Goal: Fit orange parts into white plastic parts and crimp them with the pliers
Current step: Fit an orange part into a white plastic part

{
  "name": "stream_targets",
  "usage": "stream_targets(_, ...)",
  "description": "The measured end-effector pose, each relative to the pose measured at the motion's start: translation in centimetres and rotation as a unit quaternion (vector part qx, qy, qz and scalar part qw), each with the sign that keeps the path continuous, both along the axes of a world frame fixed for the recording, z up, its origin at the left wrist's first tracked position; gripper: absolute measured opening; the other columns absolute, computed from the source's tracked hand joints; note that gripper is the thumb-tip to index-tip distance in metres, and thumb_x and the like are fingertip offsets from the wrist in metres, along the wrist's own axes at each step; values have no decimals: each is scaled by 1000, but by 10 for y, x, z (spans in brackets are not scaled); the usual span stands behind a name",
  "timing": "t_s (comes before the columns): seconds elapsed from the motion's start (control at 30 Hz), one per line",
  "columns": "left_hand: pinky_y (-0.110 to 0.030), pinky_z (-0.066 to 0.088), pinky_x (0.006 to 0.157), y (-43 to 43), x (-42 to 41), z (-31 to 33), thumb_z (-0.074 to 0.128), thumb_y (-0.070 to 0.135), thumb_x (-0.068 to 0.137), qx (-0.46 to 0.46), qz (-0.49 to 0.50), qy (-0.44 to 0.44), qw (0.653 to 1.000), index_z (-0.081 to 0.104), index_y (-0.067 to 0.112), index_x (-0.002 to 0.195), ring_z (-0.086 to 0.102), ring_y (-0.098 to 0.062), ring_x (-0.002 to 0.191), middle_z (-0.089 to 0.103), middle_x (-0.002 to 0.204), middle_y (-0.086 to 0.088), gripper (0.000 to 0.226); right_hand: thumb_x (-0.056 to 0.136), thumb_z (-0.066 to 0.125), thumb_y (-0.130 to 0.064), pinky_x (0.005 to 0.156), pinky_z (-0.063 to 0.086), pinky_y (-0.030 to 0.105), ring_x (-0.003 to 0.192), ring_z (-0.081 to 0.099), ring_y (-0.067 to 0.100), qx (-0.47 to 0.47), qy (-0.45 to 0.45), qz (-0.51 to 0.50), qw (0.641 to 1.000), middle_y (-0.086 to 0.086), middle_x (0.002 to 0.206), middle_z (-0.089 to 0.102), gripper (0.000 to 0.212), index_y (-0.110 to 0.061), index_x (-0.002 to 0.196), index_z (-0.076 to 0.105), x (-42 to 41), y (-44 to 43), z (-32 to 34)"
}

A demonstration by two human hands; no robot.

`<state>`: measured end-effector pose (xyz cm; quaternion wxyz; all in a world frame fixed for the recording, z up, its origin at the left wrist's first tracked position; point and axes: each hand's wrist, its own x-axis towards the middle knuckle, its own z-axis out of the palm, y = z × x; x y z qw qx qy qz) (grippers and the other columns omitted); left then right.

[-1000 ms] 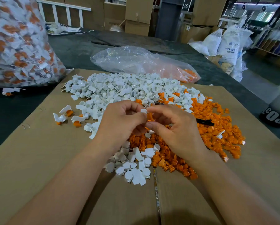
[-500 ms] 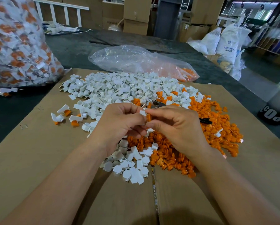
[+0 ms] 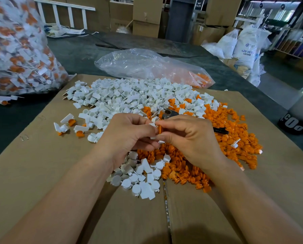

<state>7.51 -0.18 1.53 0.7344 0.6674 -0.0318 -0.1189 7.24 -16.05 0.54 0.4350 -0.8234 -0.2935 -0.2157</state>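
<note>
While together, left fingers (image 3: 144,128) pinching 1 white part (image 3: 153,124), right fingers (image 3: 169,122) 1 orange part (image 3: 159,129)

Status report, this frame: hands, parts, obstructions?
Left hand pinches white part; right hand pinches orange part against it. Pliers lie on the pile behind the hands, unheld. Nothing in the way.

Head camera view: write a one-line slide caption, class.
Left hand and right hand join an orange part and a white plastic part over heaped parts on cardboard, pliers behind.
</note>
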Motion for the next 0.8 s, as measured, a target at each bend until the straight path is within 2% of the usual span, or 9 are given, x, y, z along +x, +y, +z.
stream_targets(0.17,-17,48,41,1,0,0,63,-9,76,4,1,-5,1000,61,-1,70,62,-16,44,64,56,-16,10,73,69,-12,73,52,16,83,63,8,-7,4,4,1000,-5,87,65,36,-11,108,61,0,1,-1)
stream_targets(0.33,-17,49,42,2,1,1,66,-6,74,-10,1,-12,1000,63,2,65,64,-17,47,66,58,-16,12,67,73,-13,74,52,15,81,65,0,85,123,13,989,-13,90,64,41,-32,101,59,-2,3,1)
stream_targets(0.4,-17,50,43,3,1,1,67,-5,74,-15,-2,-10,1000,63,1,66,64,-17,48,66,59,-16,11,63,71,-20,74,52,17,80,65,2,105,143,15,984,-11,89,65,39,-33,98,59,-2,3,1)
stream_targets(0.53,-17,51,43,3,1,2,68,-4,73,-13,-1,-9,1000,63,0,67,65,-17,48,67,58,-14,8,62,70,-20,73,52,17,80,66,3,116,148,18,982,-10,90,66,35,-30,95,62,-3,3,1)
stream_targets(0.67,-17,49,42,3,0,2,67,-5,73,-13,1,-2,1000,63,-2,68,64,-17,47,66,58,-17,8,67,73,-6,74,54,21,81,67,7,109,142,23,984,-2,91,67,36,-22,98,65,-2,3,1)
stream_targets(0.8,-16,48,40,3,1,2,67,-6,73,-3,7,16,1000,63,-3,71,63,-16,45,66,57,-15,6,68,73,-2,72,52,18,79,65,3,94,136,31,986,-11,87,66,35,-30,88,66,-1,2,1)
